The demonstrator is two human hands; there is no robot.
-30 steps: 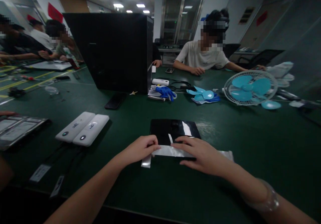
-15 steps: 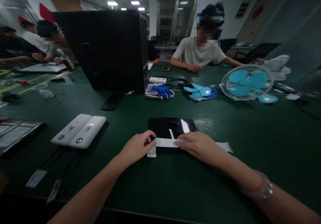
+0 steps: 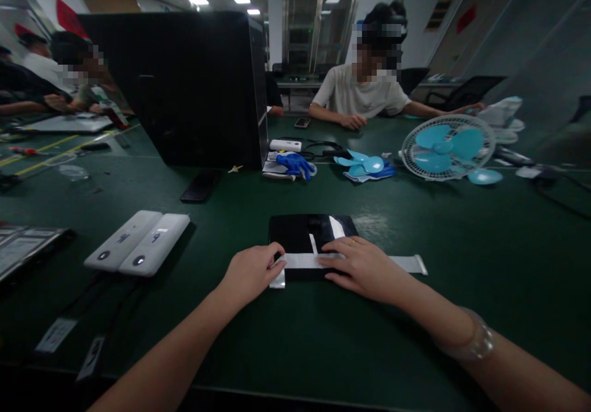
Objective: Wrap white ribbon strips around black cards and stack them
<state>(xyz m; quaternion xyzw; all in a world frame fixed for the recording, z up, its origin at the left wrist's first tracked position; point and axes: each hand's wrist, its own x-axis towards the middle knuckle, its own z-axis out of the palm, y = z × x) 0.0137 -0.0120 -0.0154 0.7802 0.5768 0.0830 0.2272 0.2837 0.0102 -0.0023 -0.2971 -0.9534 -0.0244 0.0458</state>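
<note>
Head view: two white remote-like units [image 3: 137, 250] sit left on the green tabletop [image 3: 295, 338]; left hand [image 3: 249, 273] pinches the white ribbon strip's [image 3: 302, 262] end, right hand [image 3: 364, 267] presses it flat across the black glossy panel [image 3: 295, 230], steadying it.

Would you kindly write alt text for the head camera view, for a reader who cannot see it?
Two bare hands press a white strip across the near edge of a black slab on a green table: left hand at its left end, right hand flat over its middle. Two white devices lie left; a blue fan and a seated person are beyond.
</note>
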